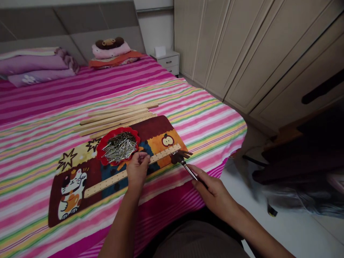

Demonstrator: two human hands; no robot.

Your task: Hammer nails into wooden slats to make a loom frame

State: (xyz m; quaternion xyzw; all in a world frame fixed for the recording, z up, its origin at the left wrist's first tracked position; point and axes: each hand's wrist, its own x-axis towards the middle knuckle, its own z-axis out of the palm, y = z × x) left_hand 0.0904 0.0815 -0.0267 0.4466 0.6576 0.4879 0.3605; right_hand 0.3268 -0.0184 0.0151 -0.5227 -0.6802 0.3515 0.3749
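A long pale wooden strip (106,182) with rows of small holes lies across a patterned mat (92,204) on the bed. Several nails stand up from the strip near its right end. My left hand (137,168) rests over the middle of the strip, thumb and fingers pinched together; whatever is between them is too small to make out. Just behind that hand sits a red scalloped bowl (100,152) full of loose metal nails (120,146). My right hand (212,188) grips the handle of a claw hammer (189,170), whose head is beside the strip's right end.
More wooden strips (115,120) lie in a loose bundle behind the bowl. Folded bedding (40,66) and a pillow stack (111,53) rest near the headboard. A white nightstand (168,61) and wardrobe doors (228,46) stand beyond the bed's right edge.
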